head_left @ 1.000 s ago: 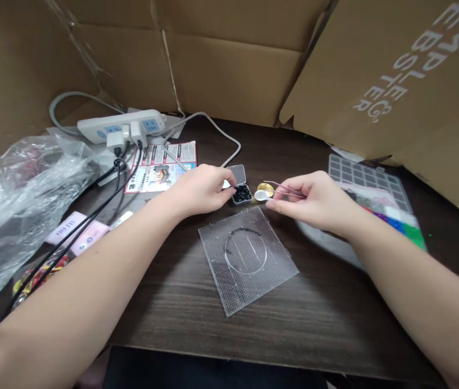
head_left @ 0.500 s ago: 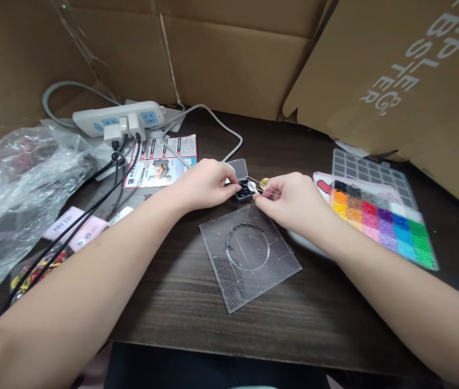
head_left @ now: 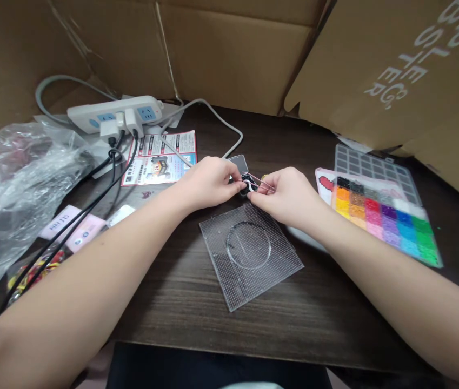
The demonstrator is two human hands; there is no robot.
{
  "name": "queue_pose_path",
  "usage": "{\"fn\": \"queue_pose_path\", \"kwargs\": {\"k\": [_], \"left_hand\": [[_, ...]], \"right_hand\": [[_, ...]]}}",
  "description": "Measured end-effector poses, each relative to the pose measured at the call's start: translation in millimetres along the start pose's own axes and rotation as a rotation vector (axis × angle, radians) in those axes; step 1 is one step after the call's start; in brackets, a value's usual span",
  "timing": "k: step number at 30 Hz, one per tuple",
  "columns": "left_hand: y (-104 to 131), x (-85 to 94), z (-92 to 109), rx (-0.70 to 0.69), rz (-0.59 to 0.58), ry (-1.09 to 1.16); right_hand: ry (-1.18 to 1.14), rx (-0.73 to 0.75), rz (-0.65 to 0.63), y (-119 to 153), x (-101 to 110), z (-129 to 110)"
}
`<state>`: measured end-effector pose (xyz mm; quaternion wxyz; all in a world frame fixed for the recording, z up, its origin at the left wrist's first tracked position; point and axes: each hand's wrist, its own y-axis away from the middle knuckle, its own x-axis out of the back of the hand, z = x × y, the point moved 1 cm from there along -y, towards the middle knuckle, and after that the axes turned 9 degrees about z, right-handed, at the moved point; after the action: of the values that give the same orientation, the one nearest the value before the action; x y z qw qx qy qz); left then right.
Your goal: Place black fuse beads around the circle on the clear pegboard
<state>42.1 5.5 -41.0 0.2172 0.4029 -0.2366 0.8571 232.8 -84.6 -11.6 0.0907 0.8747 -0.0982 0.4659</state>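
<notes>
A small dark box (head_left: 247, 190) of black beads stands behind the pegboard, its pale lid (head_left: 239, 162) raised at the back. My left hand (head_left: 215, 181) is closed at the box's left side, thumb and fingertips pinched; what they hold is too small to tell. From the right, my right hand (head_left: 288, 192) grips a thin tweezers-like tool (head_left: 262, 184) with slender pinkish arms and a white part over the beads. In front of both hands lies a clear square pegboard (head_left: 253, 292), bearing a round ring partly lined with black beads.
To the right sit a bead case (head_left: 389, 219) in many colours and a grey gridded lid (head_left: 395, 175). A power strip (head_left: 115, 112) with black cables, a printed leaflet (head_left: 160, 159) and crumpled plastic (head_left: 22, 178) are at left. Cardboard walls (head_left: 233, 54) enclose the back.
My fingertips have come closer together over the bead box, and the right hand has shifted slightly left with the tool. The view has turned a little.
</notes>
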Motion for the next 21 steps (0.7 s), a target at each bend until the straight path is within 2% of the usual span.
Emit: {"fn": "queue_pose_path", "kwargs": {"k": [11,21], "left_hand": [[1,-4.6,1,-0.001,0.024,-0.014],[7,0.8,-1,-0.049,0.034,0.062]], "right_hand": [[-0.073,-0.059,-0.02,1,4,-1],[-0.116,-0.068,-0.029,0,12,9]]}}
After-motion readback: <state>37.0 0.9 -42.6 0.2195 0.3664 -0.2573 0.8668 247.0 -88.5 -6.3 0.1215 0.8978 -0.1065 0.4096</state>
